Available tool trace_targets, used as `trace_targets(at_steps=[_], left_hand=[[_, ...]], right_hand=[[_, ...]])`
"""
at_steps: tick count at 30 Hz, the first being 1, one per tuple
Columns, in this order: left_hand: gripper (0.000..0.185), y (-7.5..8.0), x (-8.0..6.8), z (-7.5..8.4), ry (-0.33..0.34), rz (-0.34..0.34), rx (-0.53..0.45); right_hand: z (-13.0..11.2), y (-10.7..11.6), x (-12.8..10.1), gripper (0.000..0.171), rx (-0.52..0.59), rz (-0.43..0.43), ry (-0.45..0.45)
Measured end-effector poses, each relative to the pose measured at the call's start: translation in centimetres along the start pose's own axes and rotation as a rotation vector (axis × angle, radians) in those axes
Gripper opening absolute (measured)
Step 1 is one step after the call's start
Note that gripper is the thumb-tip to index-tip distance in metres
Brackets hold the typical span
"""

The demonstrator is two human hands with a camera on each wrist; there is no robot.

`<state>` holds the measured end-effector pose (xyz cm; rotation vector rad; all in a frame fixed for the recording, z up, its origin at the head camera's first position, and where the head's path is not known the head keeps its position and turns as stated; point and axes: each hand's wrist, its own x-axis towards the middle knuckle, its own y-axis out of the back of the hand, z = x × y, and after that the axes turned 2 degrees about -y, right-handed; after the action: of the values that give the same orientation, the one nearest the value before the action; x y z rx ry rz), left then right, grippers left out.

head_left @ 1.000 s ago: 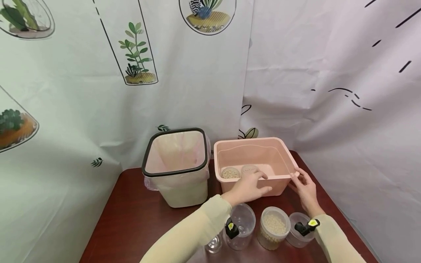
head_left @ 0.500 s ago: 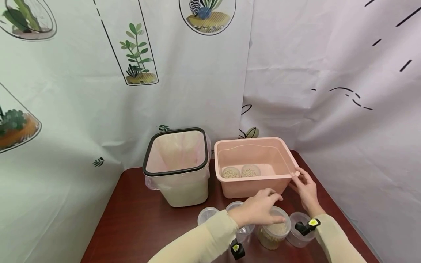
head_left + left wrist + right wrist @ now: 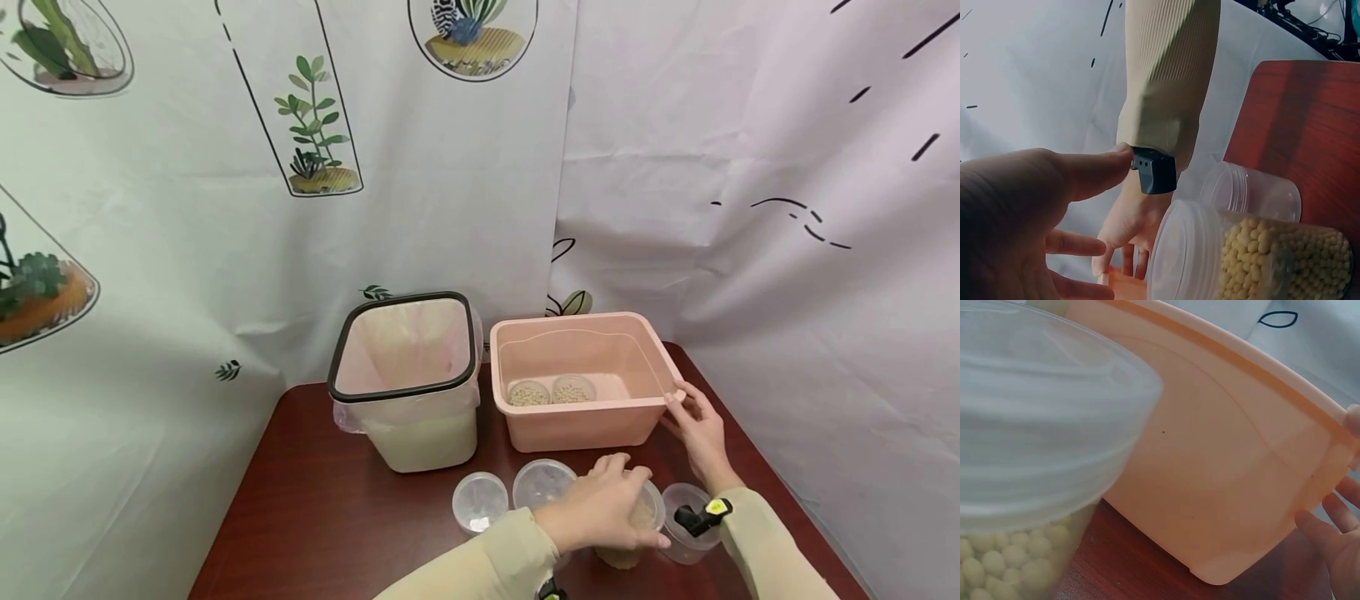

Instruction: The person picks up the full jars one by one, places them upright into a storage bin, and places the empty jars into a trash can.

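In the head view my left hand point(image 3: 600, 508) hovers over a clear lidded jar of soybeans point(image 3: 651, 504), partly covering it. The left wrist view has its thumb and fingers spread, apart from that jar point(image 3: 1254, 259). My right hand point(image 3: 697, 429) grips the front right corner of a pink plastic tub point(image 3: 581, 429). Its thumb presses the tub's front in the right wrist view, with fingers around the corner. Inside the tub stand two bean-filled jars, one at the left point(image 3: 529, 394) and another beside it point(image 3: 574, 389).
Left of the tub stands a lined trash bin point(image 3: 423, 437) with a black rim. Clear jars without visible beans sit along the front: a small one point(image 3: 480, 502), a wider one point(image 3: 543, 483) and one at the right point(image 3: 686, 546). A patterned curtain point(image 3: 465, 208) hangs behind.
My left hand has come out of the tub and moved down and right to above the soybean jar. Both jars in the tub are now uncovered. The right hand keeps its place.
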<state>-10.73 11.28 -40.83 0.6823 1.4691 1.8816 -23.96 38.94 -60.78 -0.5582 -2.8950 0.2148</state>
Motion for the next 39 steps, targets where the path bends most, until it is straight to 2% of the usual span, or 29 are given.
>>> trace_targets(at_steps=[12,16,25,29,39], left_hand=[[0.097,-1.3,-0.2,0.7,0.007,-0.094,0.064],[0.102,-2.0,-0.1,0.8,0.045,-0.068,0.077],[0.102,-2.9,0.4,0.8,0.099,-0.034,0.090],[0.099,-3.4,0.7,0.8,0.099,-0.019,0.111],[0.091,-4.4,0.8,0.3,0.066,0.082,0.129]], right_hand=[[-0.1,0.0,0.2,0.052,-0.038,0.018,-0.004],[0.1,0.1,0.3,0.053,-0.034,0.019,-0.004],[0.2,0.2,0.5,0.052,-0.024,0.019,-0.002],[0.2,0.2,0.6,0.052,-0.016,0.021,0.001],[-0.2,-0.3,0.0,0.053,-0.010,0.029,-0.019]])
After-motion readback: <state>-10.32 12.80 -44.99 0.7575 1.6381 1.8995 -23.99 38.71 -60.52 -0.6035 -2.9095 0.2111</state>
